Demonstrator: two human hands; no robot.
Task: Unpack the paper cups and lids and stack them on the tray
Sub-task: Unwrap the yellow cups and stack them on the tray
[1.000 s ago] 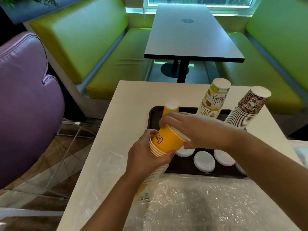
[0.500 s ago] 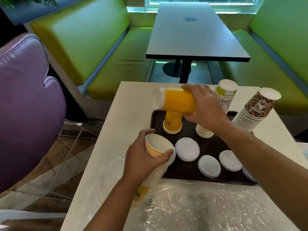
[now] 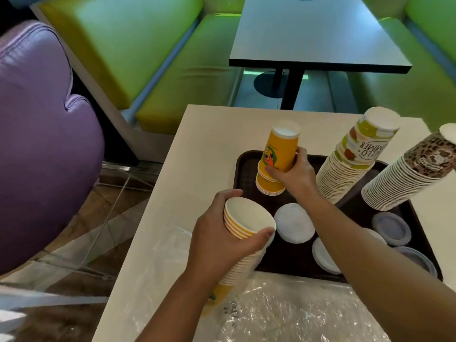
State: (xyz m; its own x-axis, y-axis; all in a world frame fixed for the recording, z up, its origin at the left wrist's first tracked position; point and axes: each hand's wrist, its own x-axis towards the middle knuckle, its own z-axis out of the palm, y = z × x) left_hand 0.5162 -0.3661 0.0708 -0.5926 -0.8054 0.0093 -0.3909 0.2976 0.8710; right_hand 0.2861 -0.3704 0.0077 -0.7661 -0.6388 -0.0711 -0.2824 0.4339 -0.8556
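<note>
Tray (image 3: 243, 166), yellow cup (image 3: 278, 151), right hand (image 3: 294, 172)

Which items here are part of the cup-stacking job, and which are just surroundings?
Job: yellow cup in right hand; yellow stack in left hand; tray; white lids; plastic wrap.
Surroundings: purple chair; green benches; dark table.

Green booth benches (image 3: 172, 77), dark table (image 3: 318, 33), purple chair (image 3: 42, 144), perhaps wooden floor (image 3: 81, 243).

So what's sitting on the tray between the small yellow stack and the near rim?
In the head view, white lids lie flat there on the brown tray, below the small yellow stack; otherwise bare tray.
</note>
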